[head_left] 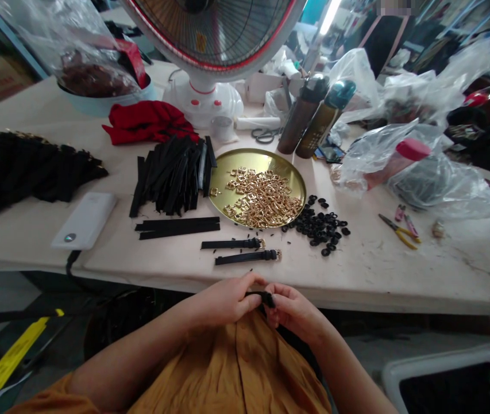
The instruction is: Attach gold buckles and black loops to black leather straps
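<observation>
Just off the table's front edge, my left hand [231,299] pinches a black strap [258,294]. My right hand [290,307] is closed at the strap's right end, fingertips against it; whether a buckle is there is hidden. Beyond my hands lie two black straps with gold buckles [248,256], side by side. Behind them are loose plain black strips [178,227] and a larger pile of strips [176,175]. A gold round tray [227,158] holds a heap of small gold buckles [266,201]. Small black loops [322,227] are scattered right of the tray.
A fan [210,34] stands at the back, beside a red cloth [147,122]. Two bottles [303,115], scissors [265,135] and clear plastic bags [438,167] are farther right. Yellow-handled pliers [400,232] lie at right. A white power bank [85,221] with a cable sits left.
</observation>
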The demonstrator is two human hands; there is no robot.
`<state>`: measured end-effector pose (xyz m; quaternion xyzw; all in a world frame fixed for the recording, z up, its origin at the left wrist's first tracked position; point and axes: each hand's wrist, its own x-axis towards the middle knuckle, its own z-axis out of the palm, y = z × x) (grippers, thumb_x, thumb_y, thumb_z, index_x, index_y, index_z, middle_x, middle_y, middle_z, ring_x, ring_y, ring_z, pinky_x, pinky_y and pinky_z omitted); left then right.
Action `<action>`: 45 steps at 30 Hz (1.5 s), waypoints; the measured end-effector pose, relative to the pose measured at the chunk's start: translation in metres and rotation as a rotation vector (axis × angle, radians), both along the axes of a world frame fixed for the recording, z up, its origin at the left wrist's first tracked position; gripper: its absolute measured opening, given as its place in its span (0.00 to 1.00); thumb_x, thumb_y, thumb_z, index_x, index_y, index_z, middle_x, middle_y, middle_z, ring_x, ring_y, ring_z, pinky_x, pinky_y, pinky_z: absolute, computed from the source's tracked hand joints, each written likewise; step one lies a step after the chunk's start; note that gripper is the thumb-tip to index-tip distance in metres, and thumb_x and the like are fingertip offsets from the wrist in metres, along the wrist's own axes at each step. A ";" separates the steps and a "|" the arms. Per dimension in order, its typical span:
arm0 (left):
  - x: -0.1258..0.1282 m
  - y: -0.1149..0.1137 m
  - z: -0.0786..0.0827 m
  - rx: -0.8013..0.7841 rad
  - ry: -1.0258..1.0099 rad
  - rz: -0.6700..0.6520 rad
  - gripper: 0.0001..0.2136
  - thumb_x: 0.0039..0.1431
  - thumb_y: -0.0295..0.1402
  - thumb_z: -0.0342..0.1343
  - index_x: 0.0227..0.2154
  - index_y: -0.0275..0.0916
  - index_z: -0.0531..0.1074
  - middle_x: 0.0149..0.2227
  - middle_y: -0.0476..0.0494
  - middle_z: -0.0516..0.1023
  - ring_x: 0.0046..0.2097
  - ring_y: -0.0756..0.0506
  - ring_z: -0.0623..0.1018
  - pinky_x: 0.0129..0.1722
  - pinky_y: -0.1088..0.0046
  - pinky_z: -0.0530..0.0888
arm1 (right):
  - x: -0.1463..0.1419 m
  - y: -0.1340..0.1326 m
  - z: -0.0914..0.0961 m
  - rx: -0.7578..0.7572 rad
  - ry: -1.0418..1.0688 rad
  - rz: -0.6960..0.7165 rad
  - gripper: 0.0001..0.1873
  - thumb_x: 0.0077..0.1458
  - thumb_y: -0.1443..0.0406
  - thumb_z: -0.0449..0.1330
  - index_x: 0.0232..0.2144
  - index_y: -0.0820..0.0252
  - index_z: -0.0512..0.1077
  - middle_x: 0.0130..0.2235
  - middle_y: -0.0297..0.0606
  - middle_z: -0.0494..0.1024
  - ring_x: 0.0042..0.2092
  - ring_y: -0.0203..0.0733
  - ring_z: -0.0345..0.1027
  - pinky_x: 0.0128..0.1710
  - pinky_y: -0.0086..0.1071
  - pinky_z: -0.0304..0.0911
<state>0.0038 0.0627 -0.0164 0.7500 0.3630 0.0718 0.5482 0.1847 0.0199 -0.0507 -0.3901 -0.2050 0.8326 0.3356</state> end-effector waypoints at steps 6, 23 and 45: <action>0.006 -0.004 0.003 0.020 -0.069 -0.035 0.22 0.58 0.34 0.42 0.56 0.37 0.53 0.52 0.39 0.67 0.51 0.43 0.67 0.50 0.67 0.63 | -0.007 -0.004 -0.004 -0.009 0.132 -0.036 0.12 0.44 0.60 0.62 0.23 0.63 0.66 0.17 0.26 0.60 0.18 0.26 0.49 0.17 0.22 0.49; 0.005 -0.011 -0.016 -0.221 -0.112 0.109 0.27 0.57 0.30 0.39 0.60 0.40 0.39 0.25 0.49 0.73 0.25 0.50 0.71 0.28 0.75 0.68 | -0.017 -0.001 -0.018 0.194 -0.342 -0.445 0.09 0.46 0.60 0.61 0.28 0.59 0.70 0.19 0.26 0.63 0.21 0.29 0.52 0.22 0.24 0.51; 0.000 0.009 -0.025 -0.149 -0.257 0.504 0.13 0.58 0.40 0.41 0.27 0.37 0.62 0.17 0.56 0.56 0.19 0.54 0.58 0.19 0.79 0.55 | 0.025 0.144 -0.001 1.233 -1.827 0.420 0.08 0.51 0.68 0.52 0.26 0.59 0.71 0.29 0.39 0.70 0.30 0.39 0.63 0.28 0.30 0.52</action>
